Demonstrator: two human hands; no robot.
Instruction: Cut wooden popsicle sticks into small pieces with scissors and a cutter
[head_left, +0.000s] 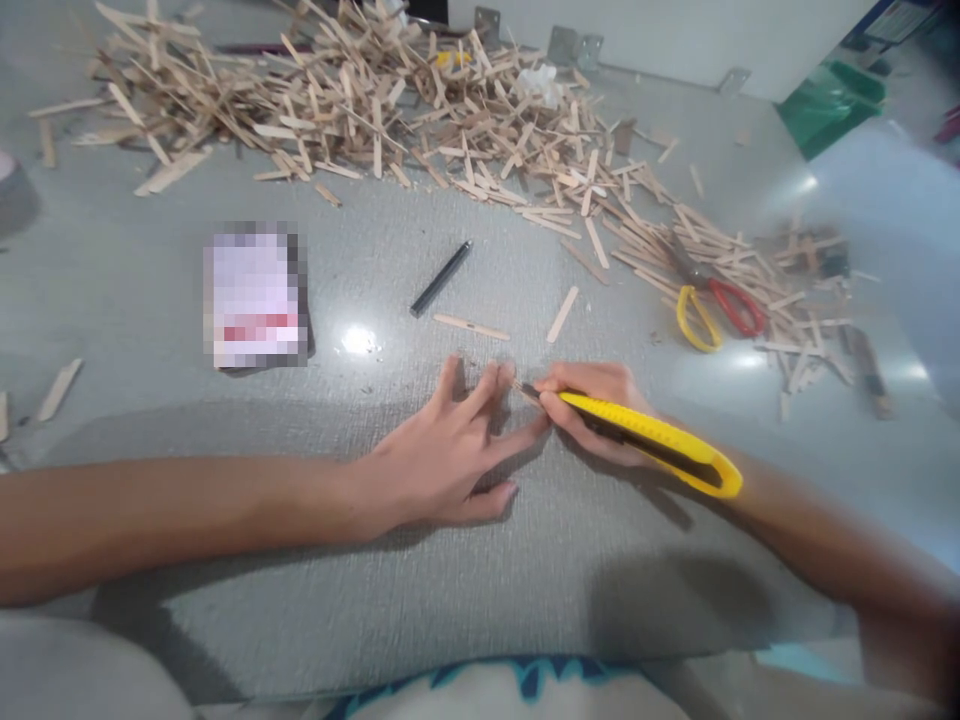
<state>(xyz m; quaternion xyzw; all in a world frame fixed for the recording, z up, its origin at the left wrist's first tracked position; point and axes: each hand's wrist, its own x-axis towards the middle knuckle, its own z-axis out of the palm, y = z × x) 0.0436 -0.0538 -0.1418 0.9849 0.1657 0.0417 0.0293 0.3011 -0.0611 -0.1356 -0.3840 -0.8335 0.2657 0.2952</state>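
My right hand [600,410] is closed round a yellow box cutter [660,440], its blade pointing left at the fingertips of my left hand. Palm down on the grey table, my left hand [465,440] has its fingers spread. Whatever small piece lies between its fingertips and the blade is too small to make out. Just beyond the hands lie a wooden stick [471,327] with a dark mark at its middle and another stick [562,314], slanted. A black pen [441,279] rests farther back.
A large pile of wooden sticks [360,100] spans the back of the grey table [360,610] and trails to the right. Scissors [699,318] with yellow and red handles lie on its right part. A blurred-out white and red pack [256,290] sits left; a green bag [832,105] is back right.
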